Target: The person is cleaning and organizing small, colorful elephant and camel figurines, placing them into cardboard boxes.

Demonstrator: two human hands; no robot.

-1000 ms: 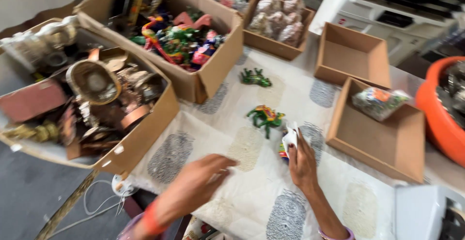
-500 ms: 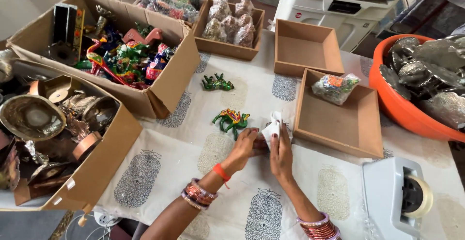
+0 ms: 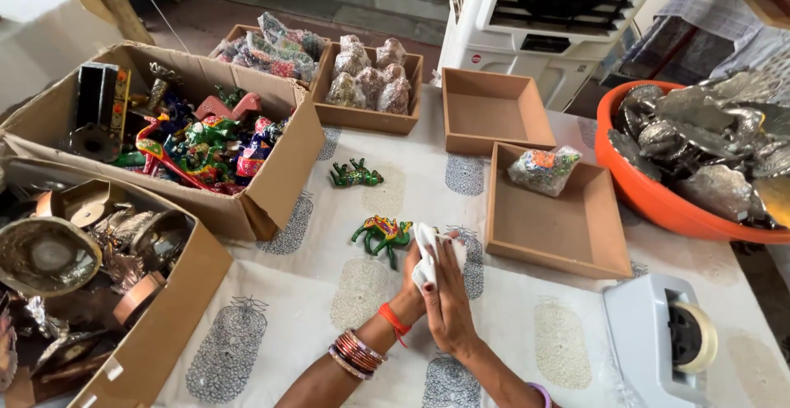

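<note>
Over the patterned white tablecloth (image 3: 271, 309), both my hands close around a small white wrapped bundle (image 3: 427, 253). My right hand (image 3: 450, 299) lies on top and covers most of it. My left hand (image 3: 409, 296), with bangles and an orange thread at the wrist, grips from the left and is partly hidden. What is inside the wrap cannot be seen. A colourful painted animal figurine (image 3: 382, 233) stands just left of the bundle. A green figurine (image 3: 355, 175) lies farther back.
Cardboard boxes of painted figurines (image 3: 280, 169) and metal wares (image 3: 177, 309) stand at left. Shallow brown trays (image 3: 576, 247) sit at right, one holding a wrapped packet (image 3: 543, 169). An orange tub (image 3: 650, 194), a tape dispenser (image 3: 662, 342) and a white cooler (image 3: 559, 21) are nearby.
My left hand has left the tablecloth and joined my right hand on the white bundle. The view has tilted back to show more of the table.
</note>
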